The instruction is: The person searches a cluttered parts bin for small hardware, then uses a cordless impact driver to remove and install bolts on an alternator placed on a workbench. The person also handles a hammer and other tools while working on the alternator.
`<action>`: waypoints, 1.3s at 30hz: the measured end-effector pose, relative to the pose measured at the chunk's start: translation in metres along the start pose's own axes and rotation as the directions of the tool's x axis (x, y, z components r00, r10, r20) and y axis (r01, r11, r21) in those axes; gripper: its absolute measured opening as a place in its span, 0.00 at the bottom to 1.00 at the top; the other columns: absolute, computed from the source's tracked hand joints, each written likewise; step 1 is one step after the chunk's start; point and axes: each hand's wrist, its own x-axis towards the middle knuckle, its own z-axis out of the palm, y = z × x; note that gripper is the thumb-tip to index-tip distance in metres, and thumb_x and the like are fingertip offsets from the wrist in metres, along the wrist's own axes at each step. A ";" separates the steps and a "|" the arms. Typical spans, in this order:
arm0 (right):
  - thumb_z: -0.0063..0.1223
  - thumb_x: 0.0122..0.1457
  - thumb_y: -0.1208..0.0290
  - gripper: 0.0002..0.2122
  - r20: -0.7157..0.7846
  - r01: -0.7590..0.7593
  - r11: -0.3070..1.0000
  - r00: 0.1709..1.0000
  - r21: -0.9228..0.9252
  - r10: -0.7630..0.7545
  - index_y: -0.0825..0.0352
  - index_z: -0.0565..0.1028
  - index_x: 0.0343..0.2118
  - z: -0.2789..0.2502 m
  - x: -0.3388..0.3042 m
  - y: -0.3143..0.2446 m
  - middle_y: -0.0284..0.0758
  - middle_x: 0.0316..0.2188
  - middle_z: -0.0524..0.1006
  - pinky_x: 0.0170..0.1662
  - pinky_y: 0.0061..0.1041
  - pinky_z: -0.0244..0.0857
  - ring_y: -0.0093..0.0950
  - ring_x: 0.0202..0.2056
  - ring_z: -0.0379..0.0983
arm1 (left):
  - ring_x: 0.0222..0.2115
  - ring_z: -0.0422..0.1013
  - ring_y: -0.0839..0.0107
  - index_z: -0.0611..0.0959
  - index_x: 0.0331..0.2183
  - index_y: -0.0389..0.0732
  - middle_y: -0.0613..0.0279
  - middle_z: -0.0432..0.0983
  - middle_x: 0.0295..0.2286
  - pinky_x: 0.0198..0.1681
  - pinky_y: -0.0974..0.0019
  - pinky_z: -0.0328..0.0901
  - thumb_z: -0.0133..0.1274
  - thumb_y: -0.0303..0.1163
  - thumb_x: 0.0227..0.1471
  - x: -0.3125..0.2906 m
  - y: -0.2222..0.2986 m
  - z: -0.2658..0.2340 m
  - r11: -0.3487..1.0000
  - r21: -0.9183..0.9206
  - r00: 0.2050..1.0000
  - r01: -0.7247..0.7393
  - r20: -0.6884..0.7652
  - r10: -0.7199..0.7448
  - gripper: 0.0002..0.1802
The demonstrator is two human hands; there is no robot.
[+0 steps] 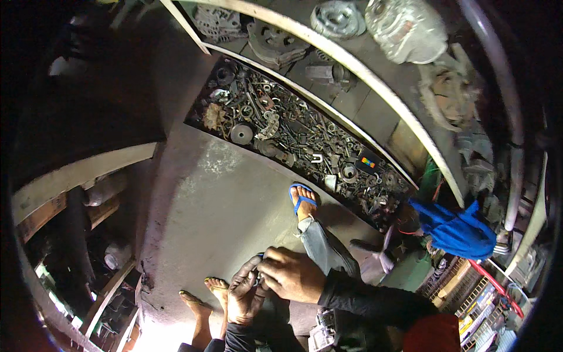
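My two hands meet low in the middle of the head view, above the floor. The left hand (243, 296) is palm up, its fingers curled inward around a small metallic piece (256, 281). Pressed against that same piece are the pinched fingers of my right hand (292, 271), which reaches in from the right in a black sleeve. Most of the piece is covered by the fingers, so its kind cannot be made out.
Beyond the hands, a long dark tray (281, 161) holds bolts, washers and metal parts. Behind it, a shelf carries metal housings (404, 29). A blue cloth (457, 230) hangs at right. A foot in a blue flip-flop (302, 202) and two other feet (196, 305) stand on the floor.
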 end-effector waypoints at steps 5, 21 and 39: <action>0.59 0.55 0.71 0.11 0.087 -0.086 0.988 0.993 0.131 0.075 0.67 0.71 0.38 -0.014 0.041 0.112 0.42 0.37 0.73 0.42 0.41 0.70 0.43 0.40 0.74 | 0.48 0.77 0.63 0.72 0.59 0.27 0.50 0.77 0.48 0.56 0.60 0.72 0.51 0.20 0.61 0.122 -0.019 -0.004 0.994 0.099 0.996 0.053 0.061 -0.060 0.25; 0.54 0.68 0.77 0.09 -0.277 -0.226 0.666 0.781 0.711 0.560 0.70 0.79 0.49 0.002 0.050 0.351 0.32 0.39 0.82 0.43 0.20 0.76 0.18 0.36 0.78 | 0.52 0.75 0.53 0.75 0.57 0.27 0.43 0.75 0.53 0.55 0.53 0.74 0.43 0.22 0.65 0.418 -0.046 -0.004 0.833 0.554 0.916 0.008 0.331 -0.228 0.21; 0.57 0.63 0.77 0.08 -0.292 -0.179 0.935 0.917 0.306 0.271 0.70 0.80 0.43 0.021 0.102 0.337 0.40 0.39 0.82 0.42 0.29 0.74 0.32 0.40 0.82 | 0.41 0.75 0.72 0.81 0.50 0.36 0.62 0.80 0.42 0.44 0.67 0.72 0.50 0.41 0.69 0.401 -0.033 -0.008 0.736 0.674 0.970 -0.069 0.217 -0.107 0.19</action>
